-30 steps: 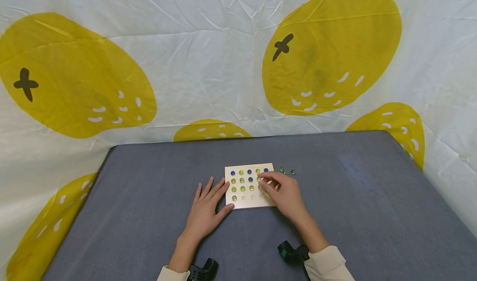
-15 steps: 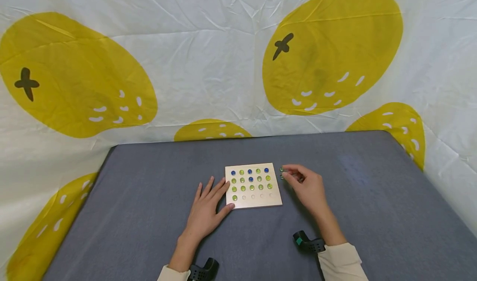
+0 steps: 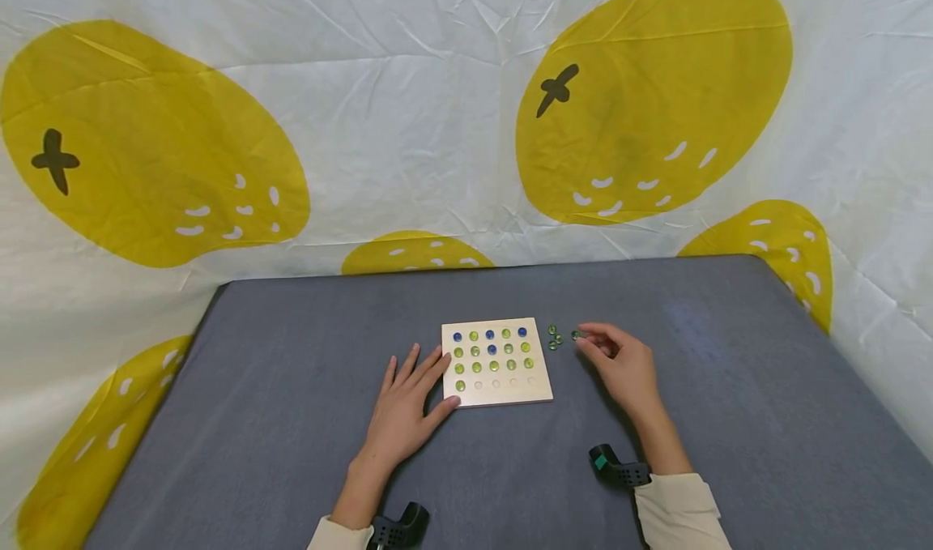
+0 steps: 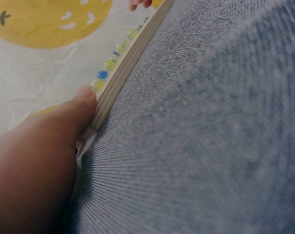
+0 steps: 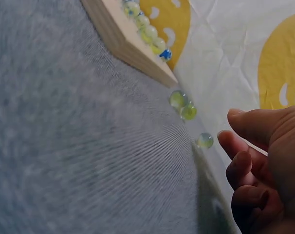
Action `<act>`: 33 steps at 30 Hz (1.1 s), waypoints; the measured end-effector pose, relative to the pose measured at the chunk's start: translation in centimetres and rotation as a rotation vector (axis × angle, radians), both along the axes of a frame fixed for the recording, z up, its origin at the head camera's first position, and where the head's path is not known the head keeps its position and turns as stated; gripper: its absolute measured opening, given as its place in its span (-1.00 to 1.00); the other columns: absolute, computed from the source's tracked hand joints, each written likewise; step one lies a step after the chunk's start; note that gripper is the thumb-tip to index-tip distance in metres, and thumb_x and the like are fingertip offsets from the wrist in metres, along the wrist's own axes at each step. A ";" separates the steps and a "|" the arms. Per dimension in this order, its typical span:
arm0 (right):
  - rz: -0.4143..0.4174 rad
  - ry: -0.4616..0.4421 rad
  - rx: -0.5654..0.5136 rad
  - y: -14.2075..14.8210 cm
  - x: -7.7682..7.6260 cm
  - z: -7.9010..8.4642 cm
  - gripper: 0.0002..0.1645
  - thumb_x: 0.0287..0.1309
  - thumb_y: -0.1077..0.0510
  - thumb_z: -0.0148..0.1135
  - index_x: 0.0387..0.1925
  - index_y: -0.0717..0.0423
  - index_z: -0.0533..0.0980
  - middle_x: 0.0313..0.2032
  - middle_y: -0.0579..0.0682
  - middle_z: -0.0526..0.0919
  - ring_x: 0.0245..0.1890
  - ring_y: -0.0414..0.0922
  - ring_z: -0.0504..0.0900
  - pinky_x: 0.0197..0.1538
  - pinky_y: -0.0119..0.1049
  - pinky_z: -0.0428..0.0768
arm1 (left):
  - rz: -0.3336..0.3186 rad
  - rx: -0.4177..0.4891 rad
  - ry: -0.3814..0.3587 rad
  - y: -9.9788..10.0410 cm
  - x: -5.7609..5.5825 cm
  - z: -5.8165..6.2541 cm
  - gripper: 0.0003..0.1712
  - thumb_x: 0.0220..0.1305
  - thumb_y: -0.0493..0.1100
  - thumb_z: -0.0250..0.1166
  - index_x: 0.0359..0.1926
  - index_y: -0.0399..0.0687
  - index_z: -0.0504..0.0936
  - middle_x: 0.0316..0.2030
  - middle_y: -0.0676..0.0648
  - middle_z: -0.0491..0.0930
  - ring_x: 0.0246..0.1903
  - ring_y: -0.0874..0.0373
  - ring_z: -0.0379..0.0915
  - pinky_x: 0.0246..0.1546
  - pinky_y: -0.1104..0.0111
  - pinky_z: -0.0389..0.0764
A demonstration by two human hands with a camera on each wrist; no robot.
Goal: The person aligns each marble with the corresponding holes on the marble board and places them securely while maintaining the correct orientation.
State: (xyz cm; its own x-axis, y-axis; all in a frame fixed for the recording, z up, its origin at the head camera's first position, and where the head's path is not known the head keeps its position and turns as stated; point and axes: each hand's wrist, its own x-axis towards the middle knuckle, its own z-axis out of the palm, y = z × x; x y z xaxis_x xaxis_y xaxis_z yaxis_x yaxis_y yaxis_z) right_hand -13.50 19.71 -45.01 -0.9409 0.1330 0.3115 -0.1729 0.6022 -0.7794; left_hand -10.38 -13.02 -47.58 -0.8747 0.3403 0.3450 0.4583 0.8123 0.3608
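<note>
A pale wooden board (image 3: 486, 375) lies on the grey table with rows of green and blue marbles in its hollows; several hollows of the front row hold none. My left hand (image 3: 401, 418) rests at the board's left edge, fingers spread, with the thumb (image 4: 84, 100) touching its near corner. To the right of the board, my right hand (image 3: 623, 368) hovers over the cloth, thumb and index finger apart. Just off its index fingertip sits a single green marble (image 5: 205, 140), and I see nothing pinched between the fingers.
A small cluster of loose green marbles (image 3: 554, 338) lies between the board and my right hand. Grey cloth covers the table (image 3: 306, 331). Behind it hangs a white curtain (image 3: 408, 145) printed with yellow shapes. Each wrist wears a black camera mount (image 3: 618, 466).
My right hand has moved rightward, from over the board past the loose marbles to the single marble. One more marble now shows among the loose ones. The left hand has stayed put.
</note>
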 end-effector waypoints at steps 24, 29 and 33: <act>0.003 -0.052 0.122 -0.1 -0.1 -1.1 -0.59 0.13 0.13 0.38 0.03 0.12 0.60 -0.36 -0.02 0.61 -0.59 -0.19 0.34 -0.52 -0.36 0.28 | -0.003 -0.006 -0.007 0.1 0.0 0.2 -0.25 0.27 0.27 0.17 0.38 0.07 0.35 0.35 -0.02 0.29 0.40 -0.11 -0.03 0.36 -0.10 -0.11; 0.008 -0.073 0.130 -0.2 -0.2 -0.9 -0.57 0.13 0.13 0.38 0.05 0.12 0.60 -0.35 -0.03 0.59 -0.56 -0.17 0.35 -0.49 -0.35 0.29 | 0.000 -0.005 -0.007 0.0 0.0 0.2 -0.25 0.27 0.27 0.17 0.38 0.06 0.35 0.35 -0.02 0.29 0.40 -0.11 -0.03 0.36 -0.10 -0.11; 0.002 -0.077 0.128 -0.3 -0.3 -0.9 -0.59 0.13 0.13 0.38 0.03 0.12 0.61 -0.35 -0.03 0.59 -0.56 -0.17 0.34 -0.49 -0.35 0.28 | 0.003 -0.007 -0.010 0.0 0.0 0.2 -0.25 0.27 0.27 0.17 0.38 0.06 0.35 0.35 -0.02 0.29 0.40 -0.11 -0.04 0.36 -0.10 -0.11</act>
State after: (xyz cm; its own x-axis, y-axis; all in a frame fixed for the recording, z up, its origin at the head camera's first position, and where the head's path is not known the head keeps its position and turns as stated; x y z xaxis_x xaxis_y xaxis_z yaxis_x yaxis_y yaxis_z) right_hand -13.80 19.40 -45.86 -0.9629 0.0951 0.2527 -0.1166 0.6975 -0.7071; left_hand -10.37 -13.02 -47.38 -0.8789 0.3403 0.3342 0.4527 0.8158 0.3598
